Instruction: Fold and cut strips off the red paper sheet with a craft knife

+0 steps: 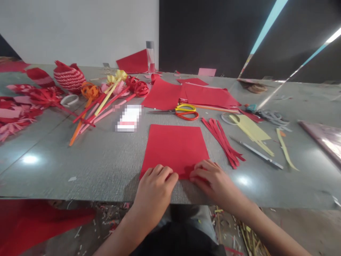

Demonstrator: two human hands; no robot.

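A red sheet of paper [174, 145] lies flat on the grey table in front of me. At its near left corner is my left hand [157, 185], its fingers curled together on the edge. My right hand [210, 177] pinches the near edge toward the right corner. The fingertips of both hands are partly hidden. Just beyond the sheet lie scissors [186, 112] with one yellow and one red handle. A bundle of red paper strips [222, 142] rests right of the sheet, and farther right is a slim craft knife [259, 154].
Paper flowers on stems [93, 110] and a woven red-pink piece [69, 78] lie at left. More red sheets [207, 95] and a clear bottle [150, 58] are at the back. Rolls of tape [230, 118] and yellow paper [252, 127] lie right. Scraps litter the floor.
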